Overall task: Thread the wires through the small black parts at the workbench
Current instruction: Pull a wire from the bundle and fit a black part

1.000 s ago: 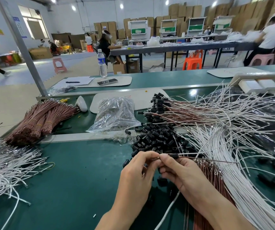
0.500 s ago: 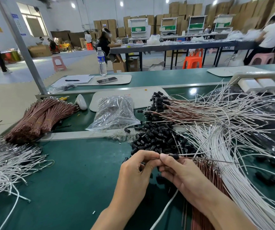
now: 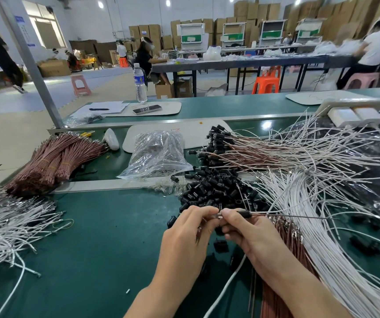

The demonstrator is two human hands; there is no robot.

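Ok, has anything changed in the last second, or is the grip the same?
Barely. The left hand and right hand still pinch the thin wire between them, the black part still on it just beyond the grip. Behind, a person in dark clothes has walked further into view at the far left. The pile of black parts and the white wires lie as before.

On the workbench [image 3: 106, 237], a heap of small parts [image 3: 214, 187] lies behind the left hand [image 3: 184, 239] and right hand [image 3: 251, 232]; a plastic bag [image 3: 159, 154] sits left of the heap, wire bundles [image 3: 56, 161] farther left, loose wires [image 3: 322, 214] to the right.
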